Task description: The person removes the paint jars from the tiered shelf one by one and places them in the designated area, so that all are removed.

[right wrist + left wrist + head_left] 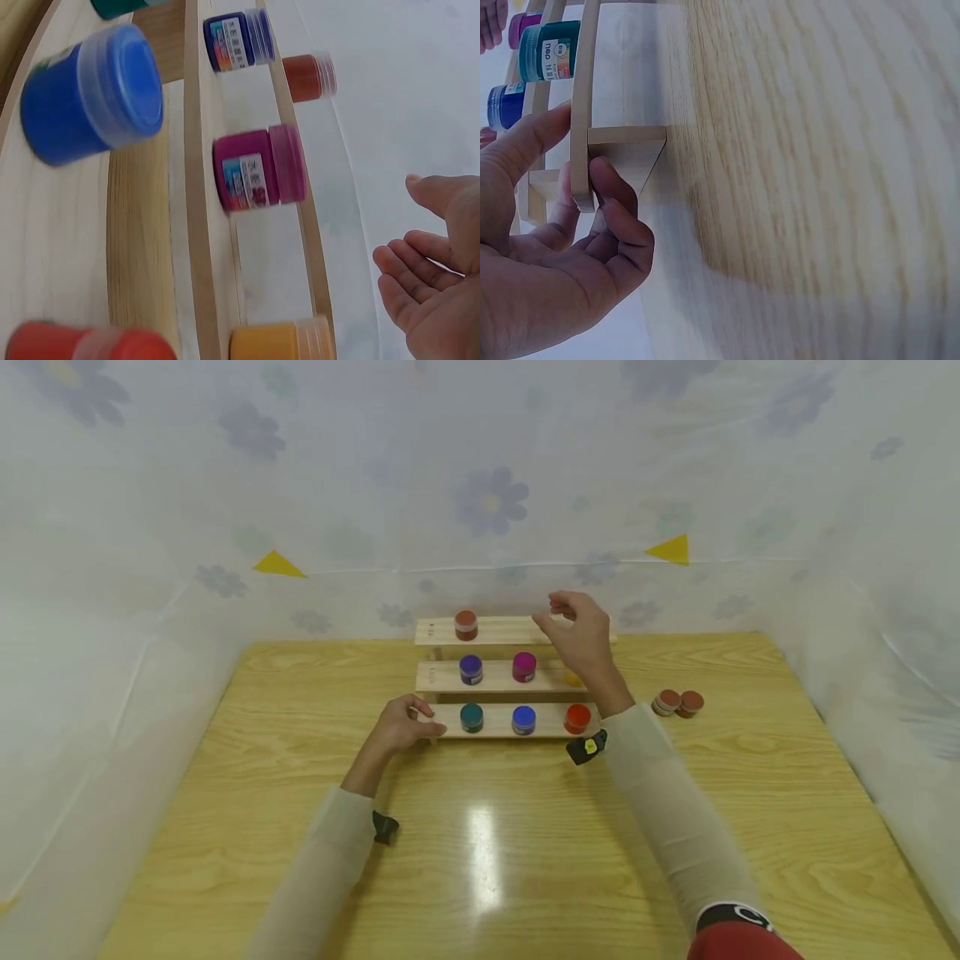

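Observation:
A three-tier wooden rack (501, 629) stands on the table and bears small paint jars. My left hand (403, 725) grips the left end of its lowest shelf; in the left wrist view the thumb lies on one side of the board (580, 142) and curled fingers are on the other. Over the right part of the top shelf hovers my right hand (585, 635), its fingers loosely bent and nothing between them. A brown-red jar (466, 626) sits on the top shelf. Blue-violet (471, 669), magenta (247, 169) and yellow (279, 342) jars occupy the middle one.
Green (472, 717), blue (523, 720) and red (577, 718) jars stand along the bottom shelf. Two brown-red jars (666, 702) sit close together on the table, right of the rack. Flowered white sheeting (491, 502) hangs behind and at both sides.

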Demonstrator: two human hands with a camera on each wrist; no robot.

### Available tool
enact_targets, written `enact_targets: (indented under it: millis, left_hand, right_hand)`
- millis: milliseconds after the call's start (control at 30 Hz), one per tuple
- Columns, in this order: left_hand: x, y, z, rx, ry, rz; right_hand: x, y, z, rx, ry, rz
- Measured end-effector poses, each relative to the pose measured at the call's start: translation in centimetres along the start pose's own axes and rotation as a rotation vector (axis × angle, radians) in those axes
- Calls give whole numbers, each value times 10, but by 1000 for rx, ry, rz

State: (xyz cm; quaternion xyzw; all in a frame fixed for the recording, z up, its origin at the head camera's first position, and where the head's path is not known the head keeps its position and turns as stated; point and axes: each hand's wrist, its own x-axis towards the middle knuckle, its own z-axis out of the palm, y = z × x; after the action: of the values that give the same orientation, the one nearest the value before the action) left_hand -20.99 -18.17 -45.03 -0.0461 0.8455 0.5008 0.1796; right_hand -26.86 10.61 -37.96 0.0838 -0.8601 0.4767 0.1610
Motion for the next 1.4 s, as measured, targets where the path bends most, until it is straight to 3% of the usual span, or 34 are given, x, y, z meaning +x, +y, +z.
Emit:
enact_targets:
  millis: [467, 700, 1400]
  left_hand:
    - [-2, -1, 4, -15, -3, 27]
    - [-2, -1, 5, -27, -8, 25]
    - [-3, -1, 8, -27, 0, 10]
  right_hand:
    - [3, -16, 27, 29, -63, 36]
    - [8, -23, 41, 39, -83, 23]
    - [7, -38, 69, 26, -218, 96]
